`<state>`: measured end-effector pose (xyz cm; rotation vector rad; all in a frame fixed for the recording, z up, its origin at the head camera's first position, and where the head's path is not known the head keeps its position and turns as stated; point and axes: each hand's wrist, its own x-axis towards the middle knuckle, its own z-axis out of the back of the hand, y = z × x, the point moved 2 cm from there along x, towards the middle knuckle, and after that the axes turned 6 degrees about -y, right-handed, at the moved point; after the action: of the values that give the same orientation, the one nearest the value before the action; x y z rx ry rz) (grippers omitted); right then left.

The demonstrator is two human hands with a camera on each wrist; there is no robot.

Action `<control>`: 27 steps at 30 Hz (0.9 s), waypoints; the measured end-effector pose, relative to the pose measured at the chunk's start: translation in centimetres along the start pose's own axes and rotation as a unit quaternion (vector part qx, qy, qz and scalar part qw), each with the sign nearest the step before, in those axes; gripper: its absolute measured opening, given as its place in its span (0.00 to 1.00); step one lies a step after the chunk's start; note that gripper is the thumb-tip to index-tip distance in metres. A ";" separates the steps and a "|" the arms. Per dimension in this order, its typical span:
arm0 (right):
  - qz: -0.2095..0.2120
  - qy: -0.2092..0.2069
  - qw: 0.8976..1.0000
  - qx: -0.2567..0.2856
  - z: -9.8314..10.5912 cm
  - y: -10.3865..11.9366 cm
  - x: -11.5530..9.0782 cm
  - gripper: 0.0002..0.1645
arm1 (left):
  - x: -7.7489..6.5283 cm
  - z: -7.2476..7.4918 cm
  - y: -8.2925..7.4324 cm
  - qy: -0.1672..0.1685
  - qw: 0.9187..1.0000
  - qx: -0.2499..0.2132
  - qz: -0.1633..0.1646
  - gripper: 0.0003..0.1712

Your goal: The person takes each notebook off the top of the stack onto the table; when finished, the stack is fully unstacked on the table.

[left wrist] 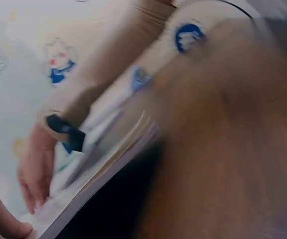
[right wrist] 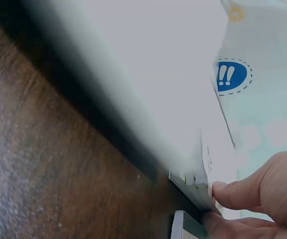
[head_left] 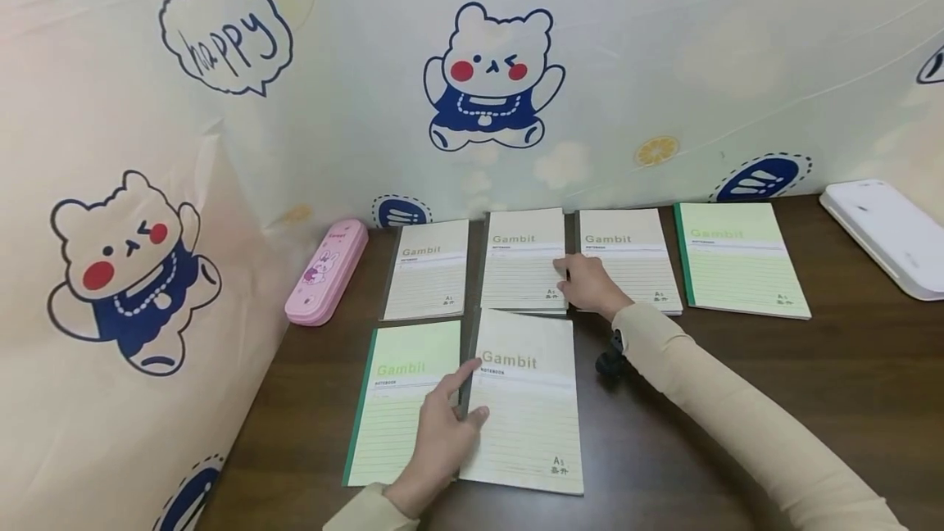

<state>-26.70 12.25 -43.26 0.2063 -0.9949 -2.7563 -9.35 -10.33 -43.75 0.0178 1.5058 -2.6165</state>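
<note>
My left hand (head_left: 446,433) lies at the left edge of the front grey-spined notebook (head_left: 534,424), with index finger and thumb reaching over its spine side. This notebook lies beside a green-spined notebook (head_left: 398,367), which the hand partly covers. Farther back, my right hand (head_left: 590,281) touches the right edge of the middle grey-spined notebook (head_left: 519,269) with its fingertips. It partly covers the neighbouring grey-spined notebook (head_left: 630,252). In the right wrist view, the right hand's fingers (right wrist: 233,194) meet notebook edges; a large pale blur fills the top.
Another grey-spined notebook (head_left: 428,273) is in the back row's left place, and a green-spined one (head_left: 741,260) in its right place. At the far left stands a pink pencil case (head_left: 326,273). A white case (head_left: 885,236) lies at the right, near the patterned cloth (head_left: 619,56).
</note>
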 end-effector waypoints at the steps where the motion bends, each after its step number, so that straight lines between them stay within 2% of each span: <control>1: -0.002 0.000 1.000 0.001 0.0 0.0 0.0 0.28 | -0.1 -0.3 0.0 0.006 0.999 0.031 -0.024 0.36; 3: 0.000 -0.002 1.000 -0.004 -0.1 -0.1 0.0 0.28 | -0.2 -0.7 0.0 0.022 0.993 0.094 -0.069 0.35; 7: -0.001 -0.008 1.000 -0.008 0.1 -0.3 0.0 0.27 | -0.3 -1.1 -0.7 0.037 0.962 0.219 -0.159 0.33; 10: 0.008 -0.009 1.000 -0.009 0.0 -0.5 0.3 0.27 | -0.4 -1.3 -1.2 0.032 0.937 0.285 -0.201 0.32; 13: 0.013 -0.009 1.000 -0.006 -0.2 -0.6 0.3 0.27 | -0.6 -1.4 -1.3 0.031 0.924 0.318 -0.212 0.31; 21: 0.005 -0.007 1.000 0.004 -0.6 -0.4 0.1 0.28 | -0.8 -1.3 -1.1 0.031 0.907 0.345 -0.240 0.30; 22: 0.004 -0.007 1.000 0.006 -0.6 -0.3 0.0 0.28 | -0.6 -1.1 -1.3 0.028 0.908 0.342 -0.242 0.30; 25: 0.007 -0.013 1.000 0.003 -0.5 -0.2 0.0 0.28 | 1.3 -0.3 -2.5 0.023 0.923 0.304 -0.235 0.31; 27: 0.008 -0.019 1.000 -0.002 -0.4 -0.2 -0.1 0.27 | 3.9 0.1 -3.7 0.026 0.937 0.266 -0.227 0.31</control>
<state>-26.56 12.18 -43.69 0.1441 -0.9957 -2.7572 -13.65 -8.94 -40.78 -0.2396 0.8356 -3.3375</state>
